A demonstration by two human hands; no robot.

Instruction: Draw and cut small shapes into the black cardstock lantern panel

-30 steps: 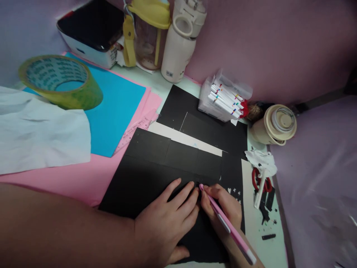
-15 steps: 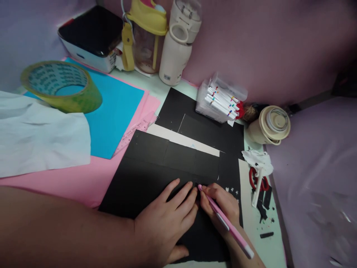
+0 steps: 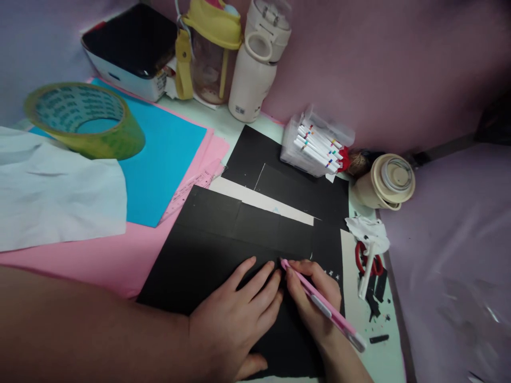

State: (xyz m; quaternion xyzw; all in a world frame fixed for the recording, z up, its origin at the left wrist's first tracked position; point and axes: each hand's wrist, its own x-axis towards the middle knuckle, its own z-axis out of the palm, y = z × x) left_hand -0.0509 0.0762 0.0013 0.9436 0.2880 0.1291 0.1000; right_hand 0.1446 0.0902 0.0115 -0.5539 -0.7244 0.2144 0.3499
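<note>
In my right hand (image 3: 315, 287) is a pink pen-shaped craft knife (image 3: 333, 315) with a grey piece along its barrel and a pale end. Its small dark tip meets a black paper sheet (image 3: 171, 266) just beyond my left fingertips. My left hand (image 3: 243, 314) lies flat on that sheet, fingers spread, beside my right hand. Small pale star shapes (image 3: 331, 274) show near the sheet's right side, partly behind my right hand. Another black sheet (image 3: 295, 186) and a white strip (image 3: 259, 201) lie beyond.
Clear tape (image 3: 133, 138), white tissue (image 3: 59, 197) and blue paper (image 3: 167, 138) lie left. Behind stand a yellow-lidded bottle (image 3: 211, 64), a white bottle (image 3: 251, 85) and a marker box (image 3: 315, 146). Right are a beige cup (image 3: 385, 181), red-handled scissors (image 3: 377, 266) and black scraps (image 3: 373, 306).
The craft knife's tip has shifted slightly up and left, its rear end rising a little. My right hand has moved slightly with it. My left hand stays spread on the black sheet.
</note>
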